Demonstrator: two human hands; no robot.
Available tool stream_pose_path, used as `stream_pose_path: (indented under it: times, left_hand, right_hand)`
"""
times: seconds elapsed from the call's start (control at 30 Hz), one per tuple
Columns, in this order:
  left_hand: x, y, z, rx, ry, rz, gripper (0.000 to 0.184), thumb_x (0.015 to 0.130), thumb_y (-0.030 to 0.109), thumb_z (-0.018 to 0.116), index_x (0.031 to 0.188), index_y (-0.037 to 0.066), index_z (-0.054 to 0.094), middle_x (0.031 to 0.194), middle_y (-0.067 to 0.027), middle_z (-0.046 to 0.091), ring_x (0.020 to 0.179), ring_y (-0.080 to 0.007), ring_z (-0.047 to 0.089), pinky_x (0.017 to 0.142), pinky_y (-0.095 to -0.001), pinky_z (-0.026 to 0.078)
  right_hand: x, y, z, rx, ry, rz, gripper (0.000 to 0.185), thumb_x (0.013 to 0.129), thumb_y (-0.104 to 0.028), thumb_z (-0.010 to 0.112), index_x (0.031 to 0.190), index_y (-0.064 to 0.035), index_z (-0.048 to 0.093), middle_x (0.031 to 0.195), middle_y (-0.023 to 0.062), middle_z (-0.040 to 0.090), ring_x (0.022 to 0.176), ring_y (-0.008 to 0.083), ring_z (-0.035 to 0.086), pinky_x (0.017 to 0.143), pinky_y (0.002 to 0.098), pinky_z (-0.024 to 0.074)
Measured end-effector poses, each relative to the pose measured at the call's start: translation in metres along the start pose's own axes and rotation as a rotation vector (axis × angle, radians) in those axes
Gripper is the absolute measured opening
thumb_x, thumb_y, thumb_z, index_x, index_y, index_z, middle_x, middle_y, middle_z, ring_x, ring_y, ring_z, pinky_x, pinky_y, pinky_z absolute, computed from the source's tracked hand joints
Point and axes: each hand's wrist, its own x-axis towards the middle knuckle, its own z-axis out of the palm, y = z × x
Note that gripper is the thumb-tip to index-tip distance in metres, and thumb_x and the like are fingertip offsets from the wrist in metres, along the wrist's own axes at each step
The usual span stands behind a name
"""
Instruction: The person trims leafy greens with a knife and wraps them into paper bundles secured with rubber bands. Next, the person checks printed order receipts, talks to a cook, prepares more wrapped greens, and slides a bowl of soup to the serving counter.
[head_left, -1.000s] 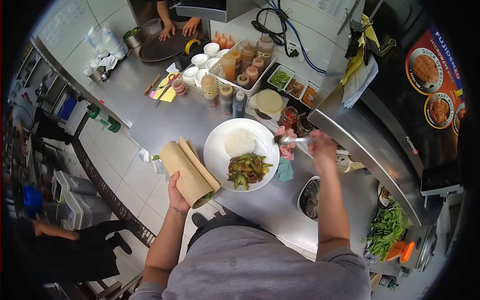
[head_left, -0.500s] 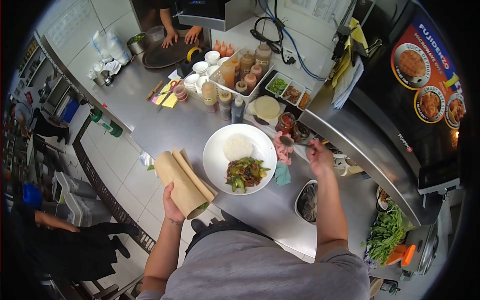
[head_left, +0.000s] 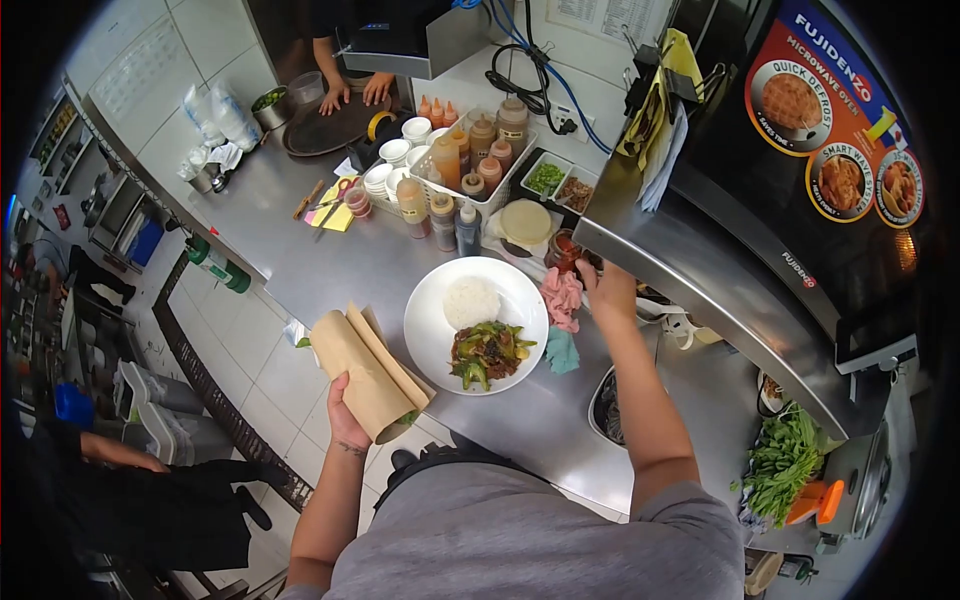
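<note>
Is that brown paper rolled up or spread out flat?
Rolled up: the brown paper curves round into a tube in the left hand, and something green shows at its near end.

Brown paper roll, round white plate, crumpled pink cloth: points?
Brown paper roll point(head_left: 362, 373), head view, outer side.
Round white plate point(head_left: 427, 325), head view, bare left side.
Crumpled pink cloth point(head_left: 561, 298), head view, middle.

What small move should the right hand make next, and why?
Perhaps the right hand should draw back slowly from the small glass jar with red contents: it is close beside that jar, and the left hand, holding the brown paper roll, could probably not steady a tipped jar easily.
</note>
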Motion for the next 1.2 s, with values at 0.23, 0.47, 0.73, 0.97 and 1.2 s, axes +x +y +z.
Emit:
stream_pose_path:
  times: [0.23, 0.47, 0.73, 0.97, 1.2]
  left_hand:
    - [0.007, -0.002, -0.006, 0.019, 0.081, -0.077, 0.058, 0.085, 0.034, 0.056, 0.134, 0.005, 0.046, 0.126, -0.0155, 0.059, 0.113, -0.0341, 0.058, 0.100, -0.0495, 0.044]
    - [0.032, -0.031, 0.005, 0.052, 0.013, -0.247, 0.058, 0.085, 0.035, 0.057, 0.133, 0.005, 0.047, 0.124, -0.0158, 0.059, 0.112, -0.0341, 0.058, 0.100, -0.0501, 0.044]
    - [0.045, -0.041, 0.014, 0.008, 0.018, -0.179, 0.057, 0.085, 0.035, 0.057, 0.133, 0.005, 0.046, 0.125, -0.0160, 0.058, 0.112, -0.0338, 0.058, 0.100, -0.0496, 0.044]
    - [0.051, -0.042, 0.021, 0.076, 0.034, -0.188, 0.058, 0.085, 0.035, 0.058, 0.133, 0.005, 0.047, 0.125, -0.0158, 0.058, 0.113, -0.0331, 0.058, 0.100, -0.0479, 0.045]
    - [0.050, -0.043, 0.024, 0.120, 0.055, -0.196, 0.059, 0.084, 0.035, 0.059, 0.133, 0.005, 0.047, 0.125, -0.0158, 0.058, 0.112, -0.0329, 0.058, 0.099, -0.0478, 0.045]
  right_hand:
    - [-0.067, 0.014, 0.064, -0.091, -0.134, 0.120, 0.016, 0.081, -0.013, 0.063, 0.093, -0.0014, 0.063, 0.095, 0.0190, 0.063, 0.092, 0.0385, 0.058, 0.083, 0.0448, 0.0472]
    - [-0.025, 0.000, 0.079, 0.048, -0.027, -0.039, 0.016, 0.082, -0.014, 0.063, 0.093, -0.0037, 0.067, 0.102, 0.0126, 0.062, 0.098, 0.0330, 0.056, 0.086, 0.0423, 0.0457]
    - [-0.005, -0.012, 0.109, 0.053, -0.422, -0.338, 0.008, 0.077, -0.017, 0.068, 0.079, -0.0106, 0.072, 0.118, 0.0108, 0.057, 0.110, 0.0326, 0.051, 0.089, 0.0435, 0.0425]
    - [-0.013, 0.027, 0.065, 0.314, -0.806, -0.328, 0.010, 0.075, -0.014, 0.071, 0.083, -0.0095, 0.076, 0.144, 0.0190, 0.041, 0.129, 0.0418, 0.038, 0.110, 0.0403, 0.0311]
    - [-0.020, 0.014, -0.005, -0.139, -0.797, -0.366, 0.020, 0.081, -0.009, 0.063, 0.099, -0.0045, 0.071, 0.134, 0.0187, 0.051, 0.128, 0.0360, 0.043, 0.107, 0.0432, 0.0343]
